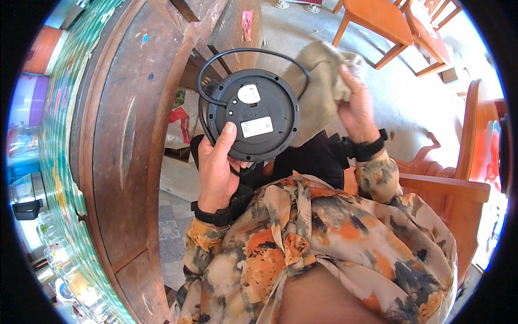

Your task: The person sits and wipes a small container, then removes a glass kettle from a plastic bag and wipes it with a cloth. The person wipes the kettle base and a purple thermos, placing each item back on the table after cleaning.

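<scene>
My left hand (220, 170) grips the lower left rim of a round black plastic appliance base (267, 109), its thumb on the face turned to the camera. That face bears a printed label, a white sticker and small screws. A black power cable (253, 50) leaves the base and loops above it, with more cable hanging at its left edge. In my right hand (358, 107) is a beige cloth (315, 89), held bunched to the right of the base. Part of the cloth lies behind the base's right edge.
A dark wooden cabinet (135, 121) runs along the left, topped with a green striped cover (64, 133) that carries containers. Plastic bags (178, 121) lie beyond its edge. Orange-brown wooden chairs (376, 20) stand at the upper right, and a wooden armrest (445, 186) is at my right.
</scene>
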`<state>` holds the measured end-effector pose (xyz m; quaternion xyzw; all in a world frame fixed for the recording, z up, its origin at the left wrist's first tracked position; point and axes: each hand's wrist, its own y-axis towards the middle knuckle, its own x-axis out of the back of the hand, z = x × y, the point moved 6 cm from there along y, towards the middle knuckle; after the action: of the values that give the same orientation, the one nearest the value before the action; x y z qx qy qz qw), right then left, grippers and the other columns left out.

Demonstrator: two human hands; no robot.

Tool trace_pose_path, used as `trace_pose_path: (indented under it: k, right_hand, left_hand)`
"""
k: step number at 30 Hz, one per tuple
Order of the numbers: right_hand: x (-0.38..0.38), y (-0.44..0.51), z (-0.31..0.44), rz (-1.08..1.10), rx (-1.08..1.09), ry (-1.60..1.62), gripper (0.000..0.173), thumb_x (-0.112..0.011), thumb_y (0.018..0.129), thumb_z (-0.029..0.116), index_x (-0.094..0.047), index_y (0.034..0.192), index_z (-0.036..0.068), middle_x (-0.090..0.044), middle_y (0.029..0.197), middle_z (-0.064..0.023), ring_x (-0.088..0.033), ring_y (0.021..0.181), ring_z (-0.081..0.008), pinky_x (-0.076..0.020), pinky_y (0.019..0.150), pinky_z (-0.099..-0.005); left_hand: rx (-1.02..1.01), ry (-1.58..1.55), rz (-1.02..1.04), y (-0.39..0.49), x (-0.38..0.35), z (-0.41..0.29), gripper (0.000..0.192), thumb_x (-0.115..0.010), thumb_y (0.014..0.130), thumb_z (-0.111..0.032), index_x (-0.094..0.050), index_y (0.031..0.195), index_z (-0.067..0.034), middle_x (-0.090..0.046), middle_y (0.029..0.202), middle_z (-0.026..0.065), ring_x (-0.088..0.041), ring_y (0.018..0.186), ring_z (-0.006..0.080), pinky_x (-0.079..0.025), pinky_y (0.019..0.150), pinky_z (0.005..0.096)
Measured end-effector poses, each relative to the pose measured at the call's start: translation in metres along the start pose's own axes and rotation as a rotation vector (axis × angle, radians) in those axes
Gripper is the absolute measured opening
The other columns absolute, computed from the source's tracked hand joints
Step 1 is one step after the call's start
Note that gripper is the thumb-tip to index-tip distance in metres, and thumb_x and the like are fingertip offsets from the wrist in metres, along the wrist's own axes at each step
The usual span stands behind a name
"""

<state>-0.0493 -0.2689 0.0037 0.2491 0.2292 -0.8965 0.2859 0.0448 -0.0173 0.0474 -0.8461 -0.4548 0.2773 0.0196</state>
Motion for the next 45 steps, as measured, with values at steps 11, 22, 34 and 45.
trace_pose_path:
  k: [11, 22, 34, 45]
  right_hand:
    - [-0.03, -0.035, 0.051, 0.117, 0.405, -0.204, 0.038, -0.052, 0.093, 0.03, -0.053, 0.116, 0.0, -0.06, 0.106, -0.0112, -0.059, 0.097, -0.0194, -0.0487, 0.083, -0.0306]
    - [-0.133, -0.106, 0.019, 0.674, 1.148, -1.244, 0.041, -0.069, 0.067, 0.014, -0.063, 0.108, 0.016, -0.058, 0.102, -0.0054, -0.056, 0.086, -0.0258, -0.0494, 0.07, -0.0325]
    - [-0.055, -0.021, 0.056, 0.162, 0.898, -1.228, 0.036, -0.066, 0.071, 0.002, -0.063, 0.107, 0.009, -0.058, 0.103, -0.0109, -0.061, 0.092, -0.0271, -0.0503, 0.08, -0.0354]
    - [-0.121, -0.114, -0.008, 0.84, 1.138, -1.219, 0.04, -0.066, 0.061, 0.008, -0.064, 0.101, 0.016, -0.057, 0.111, -0.0021, -0.054, 0.099, -0.0258, -0.0472, 0.079, -0.033]
  left_hand:
    - [-0.032, -0.006, -0.125, 0.0, -0.003, -0.001, 0.023, -0.058, 0.09, -0.023, -0.056, 0.102, -0.004, -0.061, 0.082, 0.0027, -0.052, 0.058, 0.0058, -0.037, 0.043, 0.0193]
    - [-0.143, 0.201, -0.175, -0.006, 0.003, 0.0, 0.022, -0.059, 0.09, -0.026, -0.058, 0.1, -0.005, -0.059, 0.078, -0.0011, -0.049, 0.056, 0.0025, -0.035, 0.043, 0.016]
    - [-0.134, 0.023, -0.209, -0.002, 0.011, -0.003, 0.024, -0.056, 0.091, -0.024, -0.055, 0.103, -0.003, -0.062, 0.082, 0.003, -0.053, 0.056, 0.0072, -0.039, 0.044, 0.0202]
    - [-0.123, 0.023, -0.216, 0.007, 0.006, 0.005, 0.021, -0.055, 0.091, -0.02, -0.056, 0.105, -0.004, -0.061, 0.087, 0.0024, -0.056, 0.065, 0.0074, -0.041, 0.048, 0.02]
